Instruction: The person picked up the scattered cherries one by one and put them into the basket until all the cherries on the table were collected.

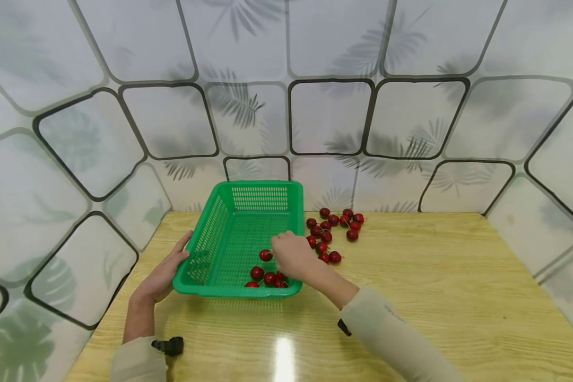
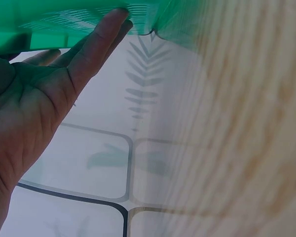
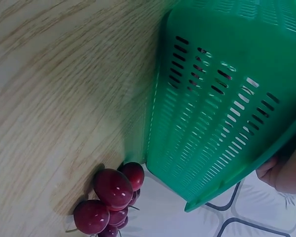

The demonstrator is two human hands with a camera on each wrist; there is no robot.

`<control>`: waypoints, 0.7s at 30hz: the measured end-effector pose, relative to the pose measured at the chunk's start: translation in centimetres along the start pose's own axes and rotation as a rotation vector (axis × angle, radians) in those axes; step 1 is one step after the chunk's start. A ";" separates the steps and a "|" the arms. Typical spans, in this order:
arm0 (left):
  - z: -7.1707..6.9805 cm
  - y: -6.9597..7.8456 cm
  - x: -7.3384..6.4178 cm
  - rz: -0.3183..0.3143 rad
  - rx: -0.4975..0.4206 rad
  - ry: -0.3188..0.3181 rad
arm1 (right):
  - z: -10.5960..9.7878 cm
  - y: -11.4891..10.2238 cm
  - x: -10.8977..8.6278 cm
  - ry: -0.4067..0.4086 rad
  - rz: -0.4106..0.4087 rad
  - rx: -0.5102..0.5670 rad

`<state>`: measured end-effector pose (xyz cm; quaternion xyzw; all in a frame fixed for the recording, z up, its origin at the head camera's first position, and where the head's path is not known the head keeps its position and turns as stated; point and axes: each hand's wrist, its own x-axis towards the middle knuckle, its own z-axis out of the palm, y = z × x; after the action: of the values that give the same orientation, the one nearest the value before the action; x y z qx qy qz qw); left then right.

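A green plastic basket [image 1: 239, 291] with slotted walls stands on the table. Against its left wall lies my left hand [image 1: 164, 273]; in the left wrist view its fingers [image 2: 96, 52] stretch fairly straight along the basket's outside. My right hand [image 1: 293, 257] reaches over the right rim, fingers curled, with a dark red cherry [image 1: 265, 255] hanging at its fingertips inside the basket. The pinch itself is hidden behind the hand. Several cherries [image 1: 269, 278] lie in the basket's near right corner.
Right of the basket, a loose group of cherries [image 1: 326, 236] with stems lies on the wooden table [image 1: 434, 286]; some sit close to the basket wall. A patterned white wall covering [image 1: 331, 116] rises behind the table and along both sides.
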<state>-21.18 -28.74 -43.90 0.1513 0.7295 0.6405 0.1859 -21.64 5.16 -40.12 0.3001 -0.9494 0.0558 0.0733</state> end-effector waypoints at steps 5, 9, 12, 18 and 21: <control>0.0 0.0 0.0 0.001 0.006 0.002 | 0.3 0.0 0.0 -0.013 -0.029 -0.037; 0.0 -0.2 0.0 0.004 0.008 0.003 | 0.5 0.0 0.0 -0.017 -0.065 -0.039; -0.1 -0.3 0.1 0.007 -0.012 -0.003 | 0.7 0.1 0.1 -0.025 -0.093 -0.016; -0.2 -0.4 0.1 0.016 -0.025 -0.016 | 0.9 0.3 0.1 -0.057 -0.108 0.074; -0.2 -0.4 0.1 0.015 -0.027 -0.014 | 0.9 0.3 0.2 -0.075 -0.109 0.108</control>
<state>-21.36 -28.89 -44.28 0.1587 0.7184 0.6505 0.1885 -22.05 5.21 -40.98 0.3569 -0.9293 0.0915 0.0244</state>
